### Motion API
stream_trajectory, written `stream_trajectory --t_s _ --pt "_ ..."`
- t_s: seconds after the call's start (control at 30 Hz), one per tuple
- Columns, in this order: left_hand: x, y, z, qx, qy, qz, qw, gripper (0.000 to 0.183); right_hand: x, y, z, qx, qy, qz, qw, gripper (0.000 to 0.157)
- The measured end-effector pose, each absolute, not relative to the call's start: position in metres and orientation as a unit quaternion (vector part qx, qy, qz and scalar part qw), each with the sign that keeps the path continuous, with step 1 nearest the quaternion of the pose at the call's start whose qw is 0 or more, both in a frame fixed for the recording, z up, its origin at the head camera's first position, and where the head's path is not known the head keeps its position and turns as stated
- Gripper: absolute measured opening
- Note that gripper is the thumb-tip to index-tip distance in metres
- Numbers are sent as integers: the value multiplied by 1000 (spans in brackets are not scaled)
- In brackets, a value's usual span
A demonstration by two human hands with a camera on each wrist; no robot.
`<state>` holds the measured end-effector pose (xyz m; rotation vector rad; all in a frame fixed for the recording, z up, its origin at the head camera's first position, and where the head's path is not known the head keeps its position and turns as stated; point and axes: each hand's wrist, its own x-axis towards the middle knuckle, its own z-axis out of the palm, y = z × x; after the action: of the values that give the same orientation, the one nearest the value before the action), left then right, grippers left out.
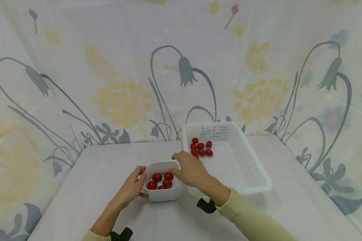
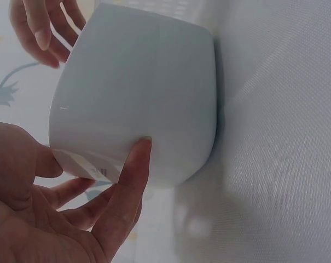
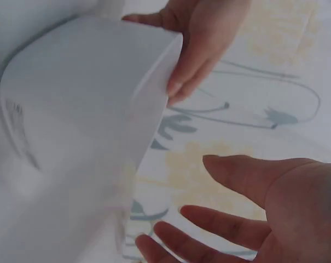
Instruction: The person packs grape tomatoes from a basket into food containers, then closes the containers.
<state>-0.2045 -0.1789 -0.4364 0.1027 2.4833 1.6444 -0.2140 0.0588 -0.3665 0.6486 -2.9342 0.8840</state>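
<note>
A small white container (image 1: 164, 195) stands on the table with several cherry tomatoes (image 1: 157, 176) inside. My left hand (image 1: 132, 185) holds it by its left side; in the left wrist view the fingers (image 2: 133, 170) wrap round the corner and one fingertip presses the wall. Over the right rim hovers my right hand (image 1: 190, 170), its fingers (image 3: 220, 224) loosely spread with nothing between them, apart from the container (image 3: 72, 87) in the right wrist view. More cherry tomatoes (image 1: 201, 152) lie in the left part of a white perforated basket (image 1: 253, 157), just beyond my right hand.
The basket stands at the back right, near the wall cloth (image 1: 123, 67) printed with flowers. A white cloth covers the table (image 1: 108, 160). Black wrist straps (image 1: 206, 205) sit below both hands.
</note>
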Motion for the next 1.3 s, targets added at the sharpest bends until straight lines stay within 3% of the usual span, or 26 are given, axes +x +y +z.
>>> stream_trajectory --t_s 0.2,0.47,0.8,1.3 --pt "-204 -178 -435 31 831 550 81 37 -226 91 -348 210 -931 299 -12 42" --pt "-204 -178 -435 28 831 550 76 36 -256 140 -336 206 -931 301 -4 35" --pt "-203 -177 -433 27 836 543 77 36 -297 188 -350 234 -926 295 -13 41" --pt "-204 -177 -433 23 832 550 74 34 -341 209 -391 150 -937 296 -106 43"
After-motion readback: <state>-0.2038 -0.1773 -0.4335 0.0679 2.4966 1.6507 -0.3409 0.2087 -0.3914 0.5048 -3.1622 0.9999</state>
